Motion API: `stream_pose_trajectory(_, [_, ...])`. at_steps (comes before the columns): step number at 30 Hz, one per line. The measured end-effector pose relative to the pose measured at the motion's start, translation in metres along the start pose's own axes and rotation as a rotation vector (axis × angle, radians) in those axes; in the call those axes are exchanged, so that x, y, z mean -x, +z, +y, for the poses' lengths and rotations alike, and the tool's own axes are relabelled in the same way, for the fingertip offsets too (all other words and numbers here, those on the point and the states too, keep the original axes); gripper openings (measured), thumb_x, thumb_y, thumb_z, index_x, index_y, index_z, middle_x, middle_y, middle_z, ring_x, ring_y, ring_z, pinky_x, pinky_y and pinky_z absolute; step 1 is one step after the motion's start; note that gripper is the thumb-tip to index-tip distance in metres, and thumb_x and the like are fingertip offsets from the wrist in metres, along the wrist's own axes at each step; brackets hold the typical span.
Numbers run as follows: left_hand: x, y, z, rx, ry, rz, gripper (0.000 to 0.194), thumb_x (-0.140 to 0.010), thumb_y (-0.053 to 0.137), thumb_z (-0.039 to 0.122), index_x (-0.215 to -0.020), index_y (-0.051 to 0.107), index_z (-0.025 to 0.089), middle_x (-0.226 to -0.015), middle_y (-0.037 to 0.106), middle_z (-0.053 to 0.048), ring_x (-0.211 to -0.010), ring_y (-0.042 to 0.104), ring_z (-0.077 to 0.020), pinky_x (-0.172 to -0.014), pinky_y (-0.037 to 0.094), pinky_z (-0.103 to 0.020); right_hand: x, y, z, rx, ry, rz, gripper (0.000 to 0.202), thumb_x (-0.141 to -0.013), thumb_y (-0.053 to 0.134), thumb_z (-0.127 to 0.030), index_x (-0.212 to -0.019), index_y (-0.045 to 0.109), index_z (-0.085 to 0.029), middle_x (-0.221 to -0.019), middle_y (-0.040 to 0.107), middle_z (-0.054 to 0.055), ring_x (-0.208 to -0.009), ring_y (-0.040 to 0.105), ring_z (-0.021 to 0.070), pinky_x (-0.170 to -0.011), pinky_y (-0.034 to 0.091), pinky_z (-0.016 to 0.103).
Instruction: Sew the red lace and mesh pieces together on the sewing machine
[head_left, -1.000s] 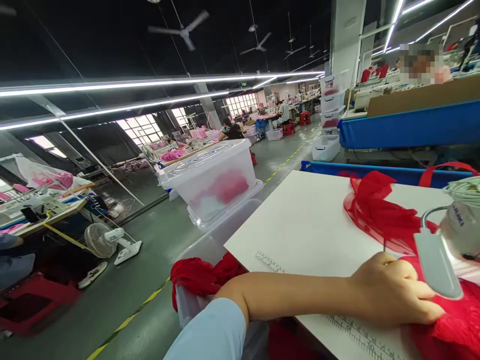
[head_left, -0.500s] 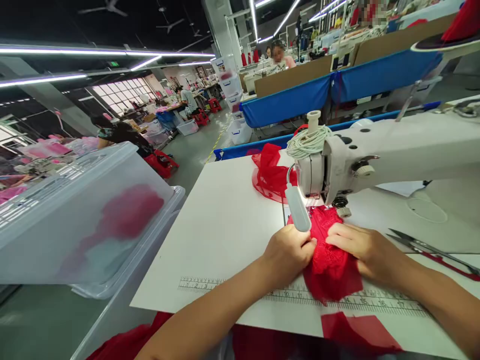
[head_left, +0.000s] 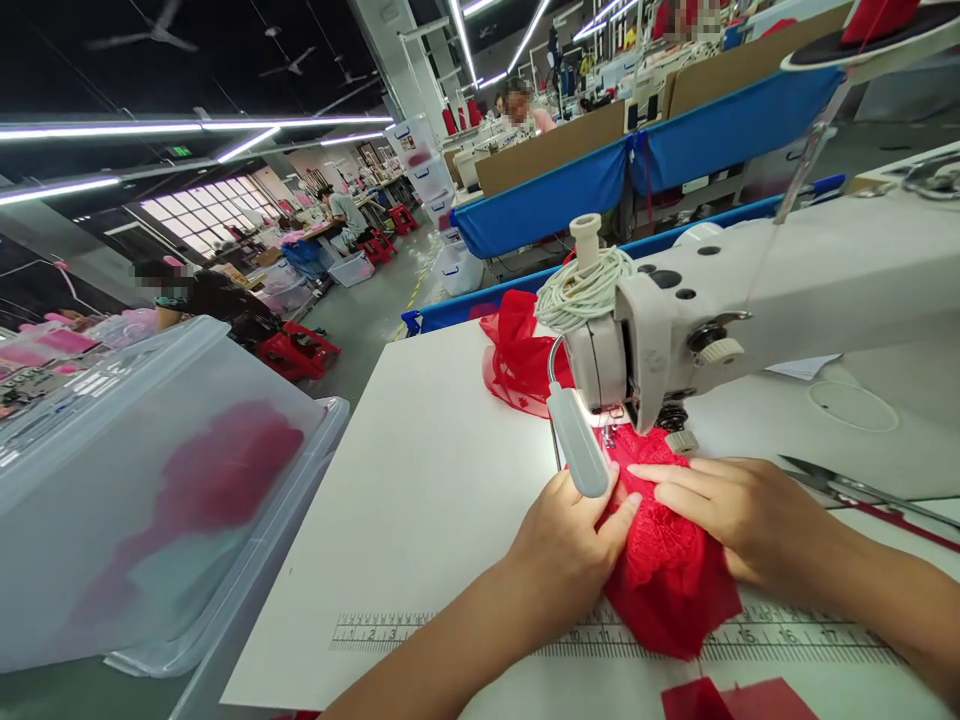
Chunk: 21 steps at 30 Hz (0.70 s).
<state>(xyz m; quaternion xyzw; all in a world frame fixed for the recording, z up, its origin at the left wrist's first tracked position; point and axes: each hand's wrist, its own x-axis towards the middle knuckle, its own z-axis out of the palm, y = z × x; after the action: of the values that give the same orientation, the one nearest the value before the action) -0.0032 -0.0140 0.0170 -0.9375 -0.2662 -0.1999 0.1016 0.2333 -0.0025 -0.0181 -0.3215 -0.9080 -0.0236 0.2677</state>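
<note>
One red lace piece (head_left: 660, 548) on the tabletop (head_left: 420, 480), far end by the sewing machine (head_left: 810, 285) presser foot (head_left: 608, 437). Straighter-fingered now with the right grip (head_left: 739, 505), so prob smoothing; can't tell about pinching, there or with the left grip (head_left: 566, 540) tbh.

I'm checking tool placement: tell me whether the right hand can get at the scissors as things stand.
Probably yes: the scissors lie close beside the right hand, with nothing seen lying on them, though the hand would have to leave the red lace fabric.
</note>
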Motion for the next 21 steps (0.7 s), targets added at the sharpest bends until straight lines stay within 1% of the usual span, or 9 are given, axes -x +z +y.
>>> stream_pose_trajectory(3, [0.001, -0.006, 0.001, 0.063, -0.022, -0.082, 0.040, -0.092, 0.047, 0.027, -0.120, 0.065, 0.005, -0.116, 0.070, -0.023, -0.091, 0.065, -0.0305, -0.076, 0.058, -0.044, 0.000, -0.001, -0.001, 0.018, -0.025, -0.011, 0.023, -0.075, 0.055, -0.011, -0.093, 0.064, -0.022, -0.097, 0.078, 0.008, -0.068, 0.063, 0.0216, -0.056, 0.041, 0.033])
stream_pose_trajectory(5, [0.001, -0.010, 0.002, 0.080, -0.049, -0.136, 0.045, -0.091, 0.049, 0.034, -0.122, 0.065, 0.006, -0.117, 0.069, -0.023, -0.089, 0.064, -0.0313, -0.074, 0.057, -0.045, 0.001, 0.000, -0.001, 0.043, -0.020, 0.016, 0.025, -0.073, 0.054, -0.009, -0.092, 0.062, -0.022, -0.101, 0.078, 0.008, -0.067, 0.062, 0.0218, -0.056, 0.040, 0.034])
stream_pose_trajectory(7, [0.001, -0.011, 0.003, 0.082, -0.061, -0.159, 0.044, -0.089, 0.051, 0.035, -0.120, 0.066, 0.007, -0.116, 0.069, -0.022, -0.089, 0.063, -0.0310, -0.076, 0.056, -0.045, 0.000, 0.000, -0.002, 0.060, -0.006, 0.042, 0.025, -0.071, 0.052, -0.009, -0.090, 0.061, -0.022, -0.102, 0.078, 0.008, -0.065, 0.061, 0.0216, -0.055, 0.039, 0.035])
stream_pose_trajectory(9, [0.001, -0.011, 0.004, 0.077, -0.058, -0.166, 0.042, -0.087, 0.053, 0.033, -0.117, 0.066, 0.008, -0.115, 0.069, -0.022, -0.089, 0.062, -0.0309, -0.078, 0.055, -0.045, -0.001, -0.001, -0.002, 0.061, -0.015, 0.036, 0.026, -0.070, 0.052, -0.008, -0.090, 0.061, -0.023, -0.100, 0.078, 0.008, -0.063, 0.060, 0.0208, -0.054, 0.038, 0.035])
stream_pose_trajectory(13, [0.001, -0.010, 0.004, 0.068, -0.056, -0.173, 0.041, -0.087, 0.055, 0.034, -0.117, 0.066, 0.009, -0.116, 0.068, -0.021, -0.092, 0.062, -0.0310, -0.077, 0.053, -0.043, -0.004, -0.005, -0.002, 0.049, -0.038, 0.024, 0.021, -0.074, 0.052, -0.010, -0.089, 0.060, -0.023, -0.092, 0.077, 0.006, -0.063, 0.060, 0.0206, -0.053, 0.037, 0.034])
stream_pose_trajectory(18, [0.003, -0.009, 0.004, 0.064, -0.051, -0.191, 0.039, -0.093, 0.047, 0.034, -0.117, 0.065, 0.009, -0.116, 0.069, -0.020, -0.093, 0.064, -0.0297, -0.082, 0.052, -0.045, 0.002, 0.001, -0.001, 0.048, -0.007, 0.007, 0.026, -0.076, 0.052, -0.008, -0.095, 0.062, -0.021, -0.103, 0.077, 0.007, -0.069, 0.060, 0.0204, -0.058, 0.038, 0.033])
stream_pose_trajectory(21, [0.004, -0.008, 0.004, 0.064, -0.056, -0.189, 0.040, -0.095, 0.043, 0.033, -0.119, 0.065, 0.009, -0.116, 0.069, -0.020, -0.095, 0.066, -0.0298, -0.081, 0.052, -0.045, 0.007, 0.004, -0.001, 0.046, 0.020, -0.001, 0.023, -0.078, 0.051, -0.008, -0.093, 0.062, -0.021, -0.098, 0.076, 0.008, -0.071, 0.060, 0.0211, -0.059, 0.037, 0.033])
